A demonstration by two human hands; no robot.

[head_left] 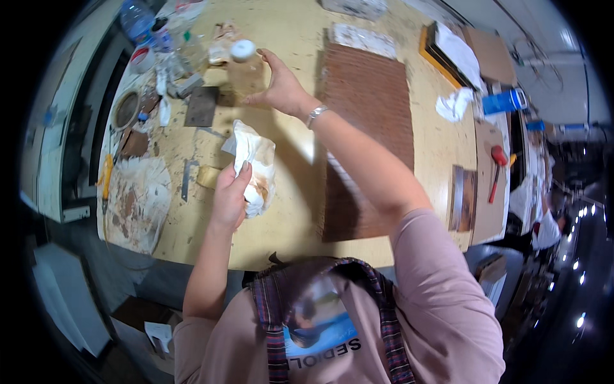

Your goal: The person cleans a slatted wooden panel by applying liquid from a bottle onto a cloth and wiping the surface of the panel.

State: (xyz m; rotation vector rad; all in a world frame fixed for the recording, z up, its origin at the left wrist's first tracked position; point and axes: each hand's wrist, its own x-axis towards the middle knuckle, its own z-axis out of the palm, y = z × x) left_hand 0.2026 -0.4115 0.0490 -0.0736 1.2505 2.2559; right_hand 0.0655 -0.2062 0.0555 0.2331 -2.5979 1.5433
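Observation:
My left hand (pixel 231 195) is closed on a crumpled white cloth (pixel 259 166) with brown stains, held above the near part of the table. My right arm reaches forward across the table. At its end, my right hand (pixel 286 86) is spread in a wide curve at the right side of a cloudy bottle with a white cap (pixel 244 73). The thumb lies low by the bottle and the fingertips are near its cap; whether they press on it is hard to see. A long brown ribbed panel (pixel 368 96) lies under my right forearm.
A dark square plate (pixel 201 107), a tape roll (pixel 126 109) and several bottles crowd the left side. A stained sheet (pixel 137 205) lies near the left edge beside a yellow-handled tool (pixel 106 176). On the right are a blue bottle (pixel 503 102) and a red-headed hammer (pixel 497 169).

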